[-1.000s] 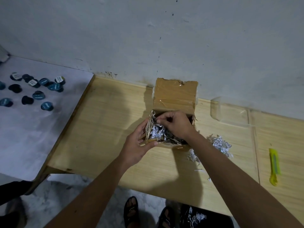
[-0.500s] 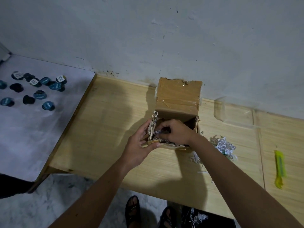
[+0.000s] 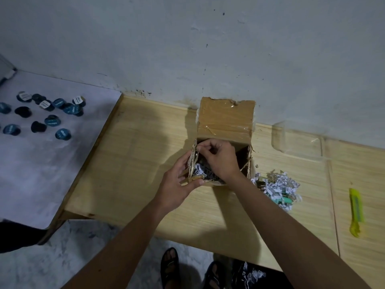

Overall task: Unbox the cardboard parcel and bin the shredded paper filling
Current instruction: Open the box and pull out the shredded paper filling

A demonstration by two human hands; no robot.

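Since a moment ago the right hand [image 3: 216, 159] has lifted from deep inside the cardboard parcel [image 3: 224, 142] up toward its left rim, fingers curled and pinched together at the top of the left wall, though what they nip is too small to tell. Beside it the left hand [image 3: 179, 182] cups the parcel's near left corner, thumb pressed over the torn front edge and fingers against the outer wall, bracing it on the desk [image 3: 129, 163]. Inside, shredded paper filling [image 3: 201, 171] shows below the right wrist, and a second heap of shreds [image 3: 277, 188] lies on the desk just right of the parcel, with some greenish bits mixed in. A dark bin [image 3: 250, 275] holding a few white scraps sits on the floor by the sandalled feet. I judge the main risk is scatter: a loose pinch drawn over the ragged rim could snag and drop strips onto the desk or floor short of the bin. The frayed left wall may also tear further if pulled, and a tug could tip the light parcel. A yellow cutter [image 3: 356, 211] lies well apart at right, out of the way.
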